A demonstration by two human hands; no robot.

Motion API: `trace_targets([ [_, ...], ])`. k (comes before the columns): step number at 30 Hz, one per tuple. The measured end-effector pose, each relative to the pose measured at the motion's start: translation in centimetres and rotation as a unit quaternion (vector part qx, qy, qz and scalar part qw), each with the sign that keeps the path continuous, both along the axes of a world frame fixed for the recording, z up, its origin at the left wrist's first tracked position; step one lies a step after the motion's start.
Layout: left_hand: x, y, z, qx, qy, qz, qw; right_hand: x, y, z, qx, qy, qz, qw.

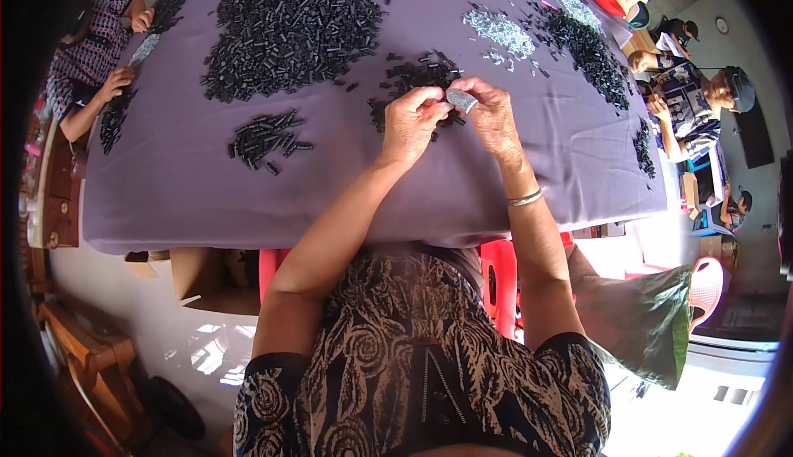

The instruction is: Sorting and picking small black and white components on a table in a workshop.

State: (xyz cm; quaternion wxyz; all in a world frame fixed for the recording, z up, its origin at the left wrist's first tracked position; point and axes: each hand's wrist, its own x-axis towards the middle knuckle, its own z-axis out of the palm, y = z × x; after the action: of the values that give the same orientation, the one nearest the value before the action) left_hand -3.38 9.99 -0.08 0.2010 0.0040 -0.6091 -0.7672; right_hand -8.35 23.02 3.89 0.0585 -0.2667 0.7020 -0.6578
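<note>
Your right hand [496, 123] grasps a speckled grey piece [462, 100] between thumb and fingers, above the bench [347, 189] about midway between its near and far edges. Your left hand [406, 127] meets it from the other side, thumb and fingertips drawn together right beside the grey piece; whether something small sits in that pinch, I can't tell at this scale. A bracelet [525, 198] circles your right wrist.

Beneath your 2 hands lies a loose heap of black pieces [423, 71]. Toward the bench's left edge and nearer to you is a smaller cluster of short black tubes [268, 137]. Beyond it, a large black pile [293, 32] spreads toward the far edge. Silvery bits [505, 36] are scattered toward the far right corner, with another black pile [593, 54] running along the right edge. 1 person [89, 69] works at the left edge.
</note>
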Motion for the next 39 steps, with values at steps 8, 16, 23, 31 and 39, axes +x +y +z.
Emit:
trace_targets([
  [8, -0.1, 0.0, -0.2, -0.055, 0.025, 0.031, 0.998, 1.5, -0.3, 1.7, 0.204, 0.244, -0.068, 0.946],
  [16, -0.2, -0.5, -0.4, -0.014, 0.009, -0.002, 1.0, 0.5, 2.0, 1.9, 0.043, 0.13, -0.143, 0.98],
  [23, -0.2, -0.3, -0.1, 0.019, 0.019, -0.028, 0.999, -3.1, 9.3, 0.9, 0.195, 0.093, -0.087, 0.972],
  [31, -0.1, -0.4, -0.4, 0.009, 0.007, -0.024, 1.0, -1.2, 9.4, 0.4, 0.305, 0.077, -0.046, 0.948],
  [39, -0.2, -0.2, -0.4, 0.003, 0.018, -0.026, 0.999, 0.5, 7.8, -0.4, 0.34, 0.128, -0.087, 0.927],
])
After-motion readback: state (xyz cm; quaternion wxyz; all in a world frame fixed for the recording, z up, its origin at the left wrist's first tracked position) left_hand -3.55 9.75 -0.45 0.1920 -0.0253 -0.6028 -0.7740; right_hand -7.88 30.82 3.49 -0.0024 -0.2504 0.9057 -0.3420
